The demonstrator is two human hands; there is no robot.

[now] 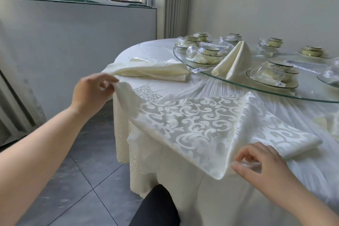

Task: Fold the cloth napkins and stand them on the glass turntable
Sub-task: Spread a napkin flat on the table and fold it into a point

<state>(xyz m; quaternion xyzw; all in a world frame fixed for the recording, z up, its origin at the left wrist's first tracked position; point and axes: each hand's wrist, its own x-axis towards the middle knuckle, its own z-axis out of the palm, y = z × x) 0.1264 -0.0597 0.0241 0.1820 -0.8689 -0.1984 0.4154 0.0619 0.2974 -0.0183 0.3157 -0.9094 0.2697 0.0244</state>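
A cream damask napkin (pixel 198 124) with a scroll pattern is stretched over the near edge of the round table. My left hand (pixel 93 90) pinches its far left corner, lifted off the table. My right hand (pixel 264 165) pinches its near corner at the table's edge. A folded napkin (pixel 233 60) stands upright as a pointed cone on the glass turntable (pixel 275 90). Another folded napkin (pixel 154 70) lies flat on the tablecloth behind my left hand.
Several wrapped bowl-and-cup place settings (pixel 203 55) sit around the turntable. The white tablecloth (pixel 183 198) hangs to the grey tiled floor (pixel 73 180). A wall and window stand to the left. My dark-clothed knee (pixel 157 207) is at the bottom.
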